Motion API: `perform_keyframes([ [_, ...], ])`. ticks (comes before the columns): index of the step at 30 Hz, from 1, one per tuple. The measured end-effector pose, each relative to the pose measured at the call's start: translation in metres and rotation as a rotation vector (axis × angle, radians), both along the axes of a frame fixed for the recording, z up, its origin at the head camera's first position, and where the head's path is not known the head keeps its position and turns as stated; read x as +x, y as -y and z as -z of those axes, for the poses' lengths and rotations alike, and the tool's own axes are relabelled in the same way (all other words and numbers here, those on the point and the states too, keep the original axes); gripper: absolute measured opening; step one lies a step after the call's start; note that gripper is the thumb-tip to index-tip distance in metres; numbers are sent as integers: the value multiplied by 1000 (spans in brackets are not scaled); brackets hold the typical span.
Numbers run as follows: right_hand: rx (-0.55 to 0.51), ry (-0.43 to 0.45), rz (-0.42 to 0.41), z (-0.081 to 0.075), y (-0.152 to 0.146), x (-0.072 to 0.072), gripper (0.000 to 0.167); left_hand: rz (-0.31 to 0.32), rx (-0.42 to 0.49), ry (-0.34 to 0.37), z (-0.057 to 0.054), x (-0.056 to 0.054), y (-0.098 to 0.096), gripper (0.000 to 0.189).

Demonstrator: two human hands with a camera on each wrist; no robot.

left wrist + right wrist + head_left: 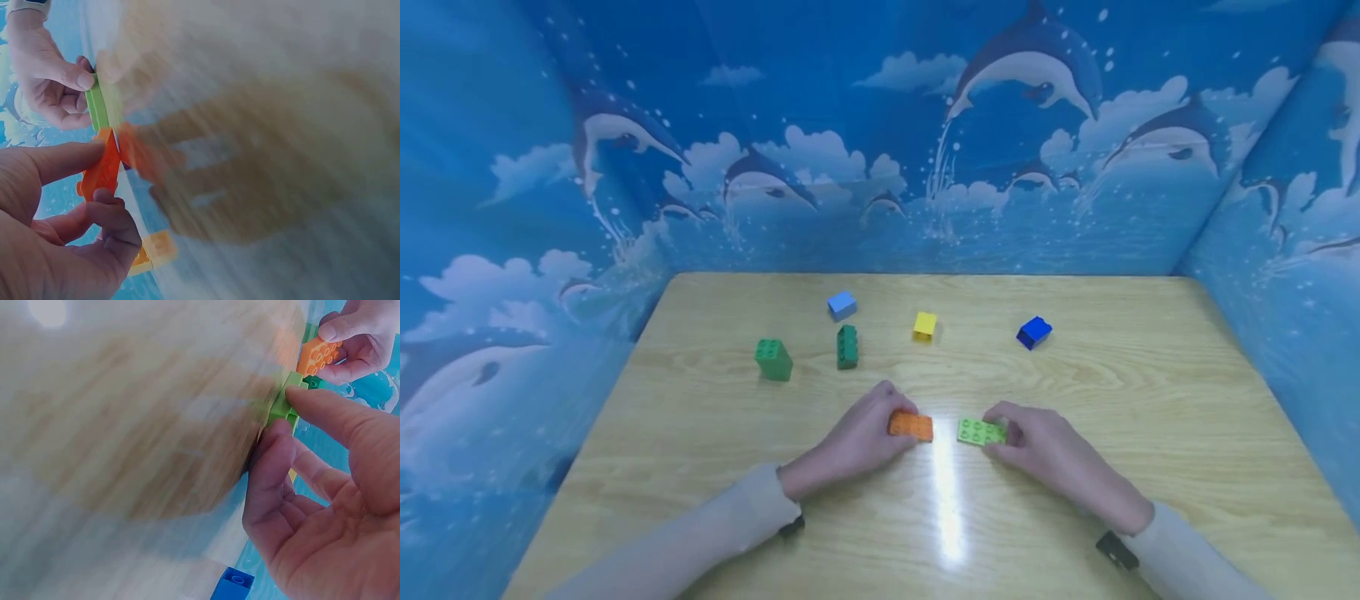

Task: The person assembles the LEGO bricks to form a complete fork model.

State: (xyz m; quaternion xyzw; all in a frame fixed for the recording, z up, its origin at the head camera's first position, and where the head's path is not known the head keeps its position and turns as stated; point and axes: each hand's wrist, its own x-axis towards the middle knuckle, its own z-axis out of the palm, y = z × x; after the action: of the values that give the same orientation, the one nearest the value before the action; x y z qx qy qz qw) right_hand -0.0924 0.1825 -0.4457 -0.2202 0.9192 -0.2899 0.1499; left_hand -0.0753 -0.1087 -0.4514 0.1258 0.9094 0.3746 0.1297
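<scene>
Near the middle of the table, my left hand [874, 427] pinches an orange building brick [912, 426] between thumb and fingers. In the left wrist view the orange brick [104, 165] is tilted, close over the glossy tabletop. A short gap to its right, my right hand [1047, 442] grips a light green building brick [976, 431], studs up, by its right end. The right wrist view shows the thumb and fingers around the light green brick [285, 400], low at the table surface.
Behind the hands lie a tall green brick stack [773, 360], a dark green brick [847, 347], a light blue brick [842, 306], a yellow brick [924, 327] and a dark blue brick [1034, 332]. A dolphin-printed backdrop [880, 150] surrounds the wooden table [700, 433].
</scene>
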Motion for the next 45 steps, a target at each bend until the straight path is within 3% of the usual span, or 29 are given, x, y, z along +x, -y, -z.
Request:
perform_keyframes([
  [6,-41,31,-6,-1,0,-4,38,9,-89,-61,2,-3,0,34],
  [16,-53,104,-30,-5,4,-6,39,0,-85,-9,4,-6,-2,42],
  [20,-54,112,-37,-5,6,-8,39,-12,-120,5,2,-3,1,52],
  [24,-71,112,-50,-5,9,-8,38,-13,-150,10,-1,0,7,50],
  [30,-82,90,-69,-3,14,-10,36,-3,-84,7,0,-2,11,41],
  [45,-70,155,-56,-2,17,-17,37,-18,-21,69,4,-9,10,38],
])
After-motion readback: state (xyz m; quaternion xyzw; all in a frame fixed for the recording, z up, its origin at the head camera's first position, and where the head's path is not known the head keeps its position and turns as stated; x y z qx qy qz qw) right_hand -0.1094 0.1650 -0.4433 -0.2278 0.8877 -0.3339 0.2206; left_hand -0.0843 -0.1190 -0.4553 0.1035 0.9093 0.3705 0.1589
